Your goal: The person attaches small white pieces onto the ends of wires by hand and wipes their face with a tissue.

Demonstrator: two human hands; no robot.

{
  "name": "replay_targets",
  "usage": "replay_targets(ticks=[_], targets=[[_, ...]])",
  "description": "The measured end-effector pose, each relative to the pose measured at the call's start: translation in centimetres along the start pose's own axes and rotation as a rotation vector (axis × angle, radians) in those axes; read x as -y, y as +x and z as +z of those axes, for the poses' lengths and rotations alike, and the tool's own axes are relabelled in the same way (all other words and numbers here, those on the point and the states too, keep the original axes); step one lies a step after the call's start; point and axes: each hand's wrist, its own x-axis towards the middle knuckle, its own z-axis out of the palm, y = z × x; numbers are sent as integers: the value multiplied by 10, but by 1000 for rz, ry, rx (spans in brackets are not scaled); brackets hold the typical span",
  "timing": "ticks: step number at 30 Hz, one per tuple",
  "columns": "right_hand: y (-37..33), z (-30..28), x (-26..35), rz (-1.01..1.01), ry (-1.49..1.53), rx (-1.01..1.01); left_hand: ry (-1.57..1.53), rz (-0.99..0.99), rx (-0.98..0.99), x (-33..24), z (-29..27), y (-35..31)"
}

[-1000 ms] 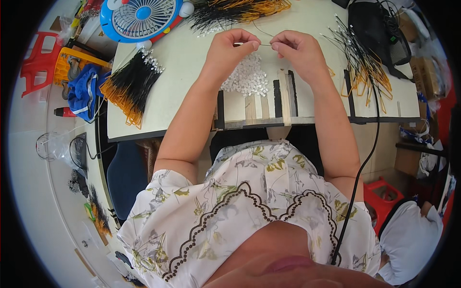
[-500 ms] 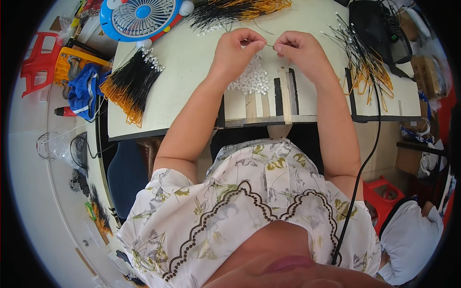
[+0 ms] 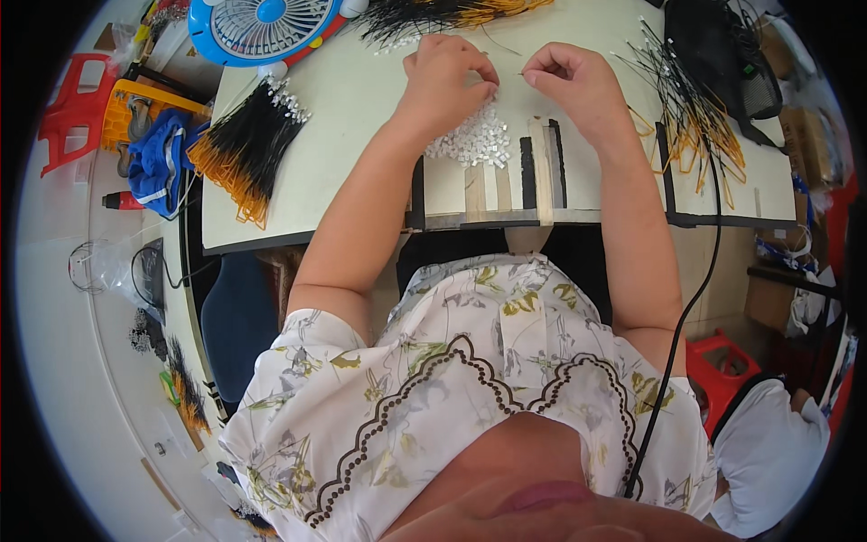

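Above the table my left hand (image 3: 449, 88) is closed, thumb against curled fingers; whatever it pinches is hidden or too small to name. Across a narrow gap, my right hand (image 3: 578, 90) pinches a thin dark wire, of which only a short tip shows at the fingertips. Just below my left hand lies a loose pile of small white plastic connector housings (image 3: 474, 140). A thick bundle of black and orange wires with white ends (image 3: 248, 149) rests to the left. Looser wires of the same kind (image 3: 691, 113) are spread out on the right.
A blue toy-like fan (image 3: 269, 27) stands at the far left of the table (image 3: 343, 163), beside another wire bundle (image 3: 442, 14). Wooden and black strips (image 3: 539, 172) are fixed at the front edge. A black bag (image 3: 722, 63) sits far right. A black cable (image 3: 691, 307) hangs down.
My hands have moved slightly farther apart and away from me. My left hand has rolled over, its fingers curling more. The thin wire stretched between the fingertips no longer shows there.
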Motion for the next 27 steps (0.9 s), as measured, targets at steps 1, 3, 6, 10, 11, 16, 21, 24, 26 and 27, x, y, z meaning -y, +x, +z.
replay_targets(ticks=[1,3,6,10,11,16,21,24,26,27], targets=[[0,1,0,-5,5,-23,88,2,49,-5,1,1],[1,2,-1,-10,11,-46,97,20,60,-5,8,4],[2,2,-5,-17,-1,-69,76,22,48,-1,18,8],[2,2,-5,-12,-50,-108,-170,-77,-67,9,11,11],[2,2,-4,-18,-92,-134,-169,-76,-65,9,11,11],[0,1,-1,-29,-130,-148,42,14,63,-9,15,6],[-4,4,8,-68,-58,-147,-481,-160,-59,-13,0,11],[-6,7,15,-159,-113,-163,-925,-322,18,-14,-3,3],[-7,8,23,-217,-170,-178,-1059,-331,11,-12,-2,0],[-7,7,23,-217,-171,-177,-1127,-369,17,-13,-3,1]])
